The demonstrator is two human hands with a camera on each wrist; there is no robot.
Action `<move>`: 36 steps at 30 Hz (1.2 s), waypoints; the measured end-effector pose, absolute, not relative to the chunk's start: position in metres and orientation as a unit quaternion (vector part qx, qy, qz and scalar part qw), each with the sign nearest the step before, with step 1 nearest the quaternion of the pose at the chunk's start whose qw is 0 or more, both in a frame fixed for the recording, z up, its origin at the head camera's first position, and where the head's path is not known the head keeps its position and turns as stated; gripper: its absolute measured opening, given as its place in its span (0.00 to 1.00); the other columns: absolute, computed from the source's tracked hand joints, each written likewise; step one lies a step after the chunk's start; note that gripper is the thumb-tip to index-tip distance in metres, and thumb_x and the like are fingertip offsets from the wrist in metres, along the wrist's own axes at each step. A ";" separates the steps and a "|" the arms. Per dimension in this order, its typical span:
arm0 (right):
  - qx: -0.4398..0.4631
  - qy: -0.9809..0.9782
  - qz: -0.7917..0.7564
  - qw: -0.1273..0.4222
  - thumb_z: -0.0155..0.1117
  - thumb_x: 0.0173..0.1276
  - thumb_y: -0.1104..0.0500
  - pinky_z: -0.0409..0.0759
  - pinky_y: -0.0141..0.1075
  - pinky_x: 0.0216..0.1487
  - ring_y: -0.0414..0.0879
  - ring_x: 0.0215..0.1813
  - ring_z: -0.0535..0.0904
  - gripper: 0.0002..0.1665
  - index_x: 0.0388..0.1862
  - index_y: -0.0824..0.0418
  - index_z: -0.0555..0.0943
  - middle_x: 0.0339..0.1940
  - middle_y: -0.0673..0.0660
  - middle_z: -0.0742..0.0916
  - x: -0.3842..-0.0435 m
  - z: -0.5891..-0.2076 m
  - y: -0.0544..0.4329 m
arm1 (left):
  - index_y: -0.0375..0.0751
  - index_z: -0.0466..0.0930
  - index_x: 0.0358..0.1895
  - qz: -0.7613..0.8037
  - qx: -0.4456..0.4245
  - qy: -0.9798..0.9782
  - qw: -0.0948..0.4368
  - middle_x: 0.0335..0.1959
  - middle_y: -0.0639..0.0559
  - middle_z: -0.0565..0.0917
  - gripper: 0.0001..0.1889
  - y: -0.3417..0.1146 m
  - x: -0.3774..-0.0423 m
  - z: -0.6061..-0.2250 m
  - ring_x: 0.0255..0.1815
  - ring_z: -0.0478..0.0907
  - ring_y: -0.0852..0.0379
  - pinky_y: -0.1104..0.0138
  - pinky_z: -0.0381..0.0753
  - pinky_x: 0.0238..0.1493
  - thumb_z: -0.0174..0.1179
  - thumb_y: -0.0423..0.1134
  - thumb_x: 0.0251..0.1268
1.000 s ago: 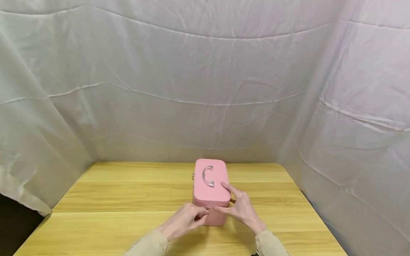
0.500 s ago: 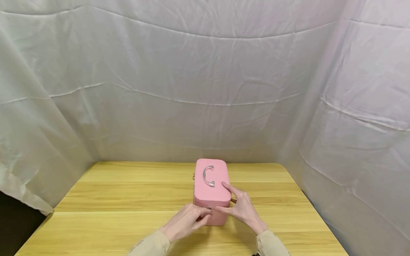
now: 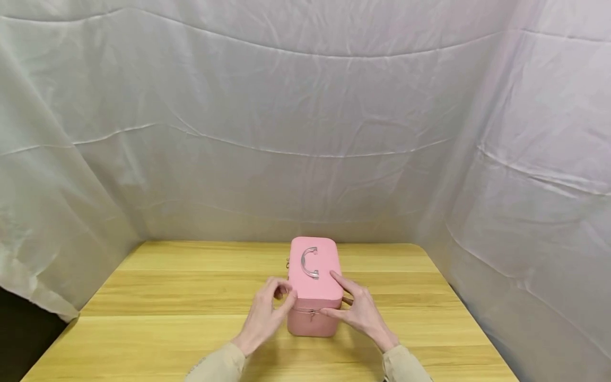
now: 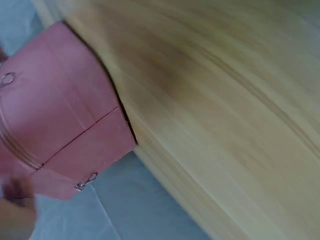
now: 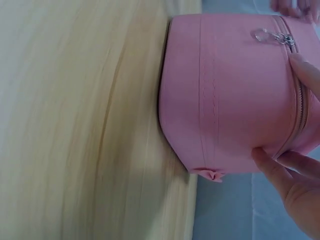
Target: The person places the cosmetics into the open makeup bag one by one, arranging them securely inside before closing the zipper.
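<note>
A pink zip-up vanity case [image 3: 315, 270] stands on the wooden table, its lid down and its silver handle [image 3: 309, 263] on top. My right hand [image 3: 363, 313] grips the near right corner: the thumb lies along the zip on the front and the index finger is on the lid. A metal zip pull [image 5: 272, 36] hangs just beyond that thumb in the right wrist view. My left hand [image 3: 267, 310] is by the near left corner, thumb tip right at the lid's edge and fingers loosely bent. It is blurred in the left wrist view.
The wooden table [image 3: 181, 297] spreads around the case on both sides. Pale grey cloth [image 3: 286, 191] hangs behind it and at the sides. A metal ring fitting [image 4: 86, 183] sits on the case's left side.
My left hand has let go of the zip pull on the front and moved up and left to the lid's corner. The right hand stays in place on the case.
</note>
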State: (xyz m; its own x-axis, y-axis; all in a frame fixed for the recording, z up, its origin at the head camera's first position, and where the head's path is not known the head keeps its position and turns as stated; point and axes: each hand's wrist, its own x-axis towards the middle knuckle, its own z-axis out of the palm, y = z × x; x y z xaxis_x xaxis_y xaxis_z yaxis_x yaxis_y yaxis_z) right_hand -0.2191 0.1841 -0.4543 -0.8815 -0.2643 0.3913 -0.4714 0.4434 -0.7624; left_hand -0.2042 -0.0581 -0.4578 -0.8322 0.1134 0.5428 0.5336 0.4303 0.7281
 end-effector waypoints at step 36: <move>0.246 -0.846 0.457 0.122 0.84 0.50 0.51 0.87 0.42 0.55 0.60 0.65 0.81 0.52 0.73 0.59 0.72 0.67 0.68 0.80 -0.219 -0.457 0.127 | 0.38 0.58 0.78 -0.507 -0.110 -0.853 0.050 0.70 0.33 0.74 0.39 -0.109 -0.205 -0.446 0.66 0.77 0.38 0.46 0.76 0.69 0.54 0.59 0.74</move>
